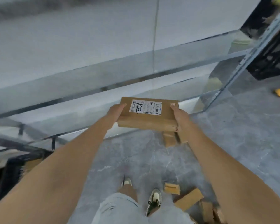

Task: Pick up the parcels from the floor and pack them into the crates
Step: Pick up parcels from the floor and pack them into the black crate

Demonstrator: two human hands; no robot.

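I hold one flat cardboard parcel (148, 114) at centre frame, off the floor, in front of the blurred grey shelving beam (87, 78). My left hand (116, 111) clamps its left end, thumb laid across the top face; my right hand (179, 117) clamps the right end, thumb on top, fingers curled beneath and mostly hidden. I judge the carton stiff, light and not slippery, so end grips should suffice; keep pressure off the white label (146, 107). More parcels (188, 198) lie on the floor at lower right. No crate is clearly identifiable.
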